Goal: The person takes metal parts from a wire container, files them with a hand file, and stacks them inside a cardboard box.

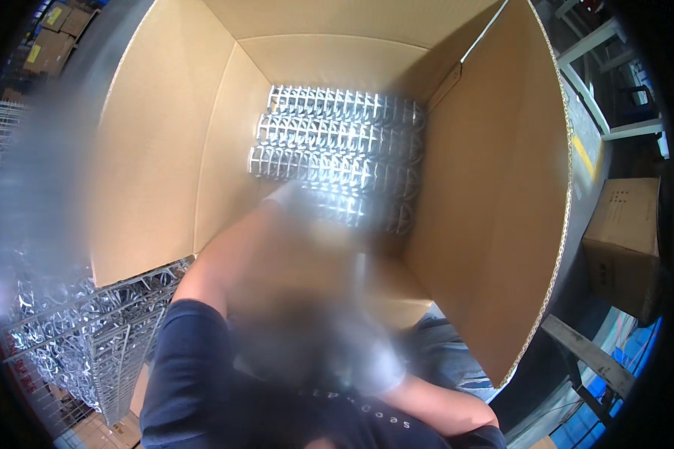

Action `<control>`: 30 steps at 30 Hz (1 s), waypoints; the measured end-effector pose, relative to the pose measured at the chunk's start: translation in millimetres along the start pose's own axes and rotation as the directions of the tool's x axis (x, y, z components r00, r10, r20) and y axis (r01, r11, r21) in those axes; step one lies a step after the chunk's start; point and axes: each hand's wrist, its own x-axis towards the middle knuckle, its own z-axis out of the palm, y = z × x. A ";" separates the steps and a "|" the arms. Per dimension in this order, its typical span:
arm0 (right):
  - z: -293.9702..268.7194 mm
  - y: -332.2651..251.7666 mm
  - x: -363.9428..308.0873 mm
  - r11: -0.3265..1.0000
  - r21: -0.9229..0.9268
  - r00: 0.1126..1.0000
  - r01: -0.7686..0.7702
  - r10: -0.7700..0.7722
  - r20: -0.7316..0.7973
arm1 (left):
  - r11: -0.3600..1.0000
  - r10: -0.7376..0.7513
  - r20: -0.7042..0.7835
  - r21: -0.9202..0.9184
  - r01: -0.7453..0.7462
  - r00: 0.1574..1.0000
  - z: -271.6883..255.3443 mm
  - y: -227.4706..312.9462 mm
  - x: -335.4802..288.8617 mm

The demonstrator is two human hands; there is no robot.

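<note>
A large open cardboard box stands right in front of me. On its bottom lie several neat rows of shiny bent metal parts, nested side by side. My left arm reaches down into the box, and my left hand, in a pale glove, is at the left end of the nearest row. Blur hides its fingers and whether it grips a part. Close to my body, at the box's near side, is my gloved right hand. Its fingers are smeared too, so anything in them cannot be made out.
A wire basket heaped with loose shiny metal parts stands at the lower left. To the right are a closed cardboard carton and a metal beam. More cartons are stacked at the far left. A hazy smear covers part of the view.
</note>
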 end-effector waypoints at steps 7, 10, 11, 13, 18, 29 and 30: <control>-1.9 4.1 0.6 0.997 -0.077 1.000 -0.012 0.012 0.005 | 0.966 -0.054 0.120 -0.244 0.082 0.991 -7.0 -11.7 2.7; -5.9 4.7 2.5 0.998 -0.058 1.000 0.017 -0.016 0.013 | 0.957 0.023 0.218 -0.289 0.042 0.976 4.5 -13.5 -1.5; -5.4 4.3 2.6 0.996 -0.084 1.000 0.005 -0.005 0.010 | 0.973 0.067 0.141 -0.230 -0.034 0.988 6.6 -14.0 -8.2; -3.5 3.8 2.4 0.994 -0.113 1.000 -0.008 0.009 0.005 | 0.978 0.055 0.130 -0.208 -0.027 0.990 6.0 -13.9 -6.3; 2.8 5.1 3.5 0.990 -0.124 0.998 0.064 -0.064 0.006 | 0.988 0.005 0.235 -0.154 0.032 0.972 -7.6 -16.4 18.1; -4.4 12.0 13.2 0.958 0.258 0.982 -0.122 0.154 -0.107 | 0.451 0.487 -0.033 0.866 -0.218 0.873 -13.9 21.6 -2.2; -3.5 10.3 9.7 0.957 0.268 0.984 -0.113 0.145 -0.104 | 0.438 0.491 -0.028 0.872 -0.219 0.870 -7.6 27.6 -19.2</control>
